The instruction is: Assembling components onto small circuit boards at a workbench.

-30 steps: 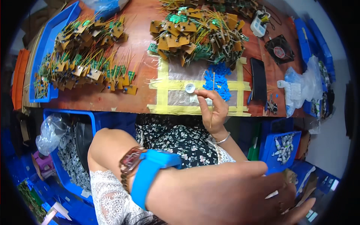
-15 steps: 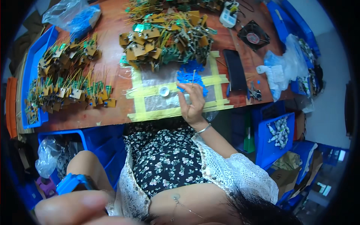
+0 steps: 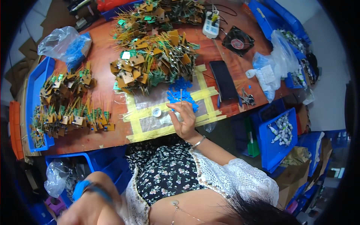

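My right hand (image 3: 183, 120) hovers over the near part of a taped clear mat (image 3: 144, 123). Its fingers are pinched round a thin pale stick (image 3: 181, 95) that points away from me. Just beyond those fingers lies a heap of small blue pieces (image 3: 173, 90). A small round white cup (image 3: 156, 112) sits on the mat, left of the hand. My left hand (image 3: 90, 212) is raised close to the camera at the lower left, with a blue band (image 3: 83, 188) at the wrist. It is blurred and cut off, so its fingers cannot be made out.
Piles of wired circuit boards (image 3: 150, 60) cover the table's middle, and more (image 3: 71, 116) lie by a blue tray (image 3: 34, 86). A black flat slab (image 3: 224, 80), a fan (image 3: 238, 40), a power strip (image 3: 211, 27) and a plastic bag (image 3: 267, 77) stand to the right.
The whole view has shifted, so the table sits lower and further left. My left hand has moved down and right in the picture. My right hand stays at the same spot over the mat.
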A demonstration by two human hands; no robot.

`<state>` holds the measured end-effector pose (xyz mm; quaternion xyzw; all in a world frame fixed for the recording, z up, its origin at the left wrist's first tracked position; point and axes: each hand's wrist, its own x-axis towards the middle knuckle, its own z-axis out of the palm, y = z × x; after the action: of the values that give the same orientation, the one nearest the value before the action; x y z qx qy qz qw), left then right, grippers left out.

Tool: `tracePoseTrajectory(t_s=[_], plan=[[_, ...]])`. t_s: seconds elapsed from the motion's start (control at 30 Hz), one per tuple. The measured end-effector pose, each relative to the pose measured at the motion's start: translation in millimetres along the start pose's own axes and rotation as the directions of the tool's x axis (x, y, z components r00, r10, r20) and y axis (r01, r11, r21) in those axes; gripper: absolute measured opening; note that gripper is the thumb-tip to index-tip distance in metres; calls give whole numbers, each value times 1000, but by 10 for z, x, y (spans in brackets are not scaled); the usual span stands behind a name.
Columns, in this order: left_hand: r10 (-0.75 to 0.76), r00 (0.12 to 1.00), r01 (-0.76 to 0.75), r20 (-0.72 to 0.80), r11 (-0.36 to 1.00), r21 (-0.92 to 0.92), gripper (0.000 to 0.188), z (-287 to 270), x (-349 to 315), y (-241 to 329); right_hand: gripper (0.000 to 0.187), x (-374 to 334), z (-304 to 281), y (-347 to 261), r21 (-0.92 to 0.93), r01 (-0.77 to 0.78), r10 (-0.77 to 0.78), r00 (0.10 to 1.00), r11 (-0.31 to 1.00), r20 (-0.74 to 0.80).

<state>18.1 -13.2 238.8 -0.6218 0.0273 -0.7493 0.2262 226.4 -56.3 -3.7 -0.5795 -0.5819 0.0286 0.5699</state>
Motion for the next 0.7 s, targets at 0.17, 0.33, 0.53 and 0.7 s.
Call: tracePoseTrajectory(t_s=[0.17,0.33,0.53,0.7], plan=[[-629,500,628,596,737,251,19,612,-980,-326,26,33,-29,-16,40,-22,22,1000,999,9],[-673,300,489,676,717,497,25,1170,-1906,-588,23,39,-11,10,65,-33,32,999,997,27],[-629,-13,345,778,727,594,28,1380,-2133,-643,23,18,-9,36,58,-57,55,998,997,33],[-625,166,516,763,714,472,20,1157,-2178,-686,23,31,-15,21,51,-35,33,999,998,40]])
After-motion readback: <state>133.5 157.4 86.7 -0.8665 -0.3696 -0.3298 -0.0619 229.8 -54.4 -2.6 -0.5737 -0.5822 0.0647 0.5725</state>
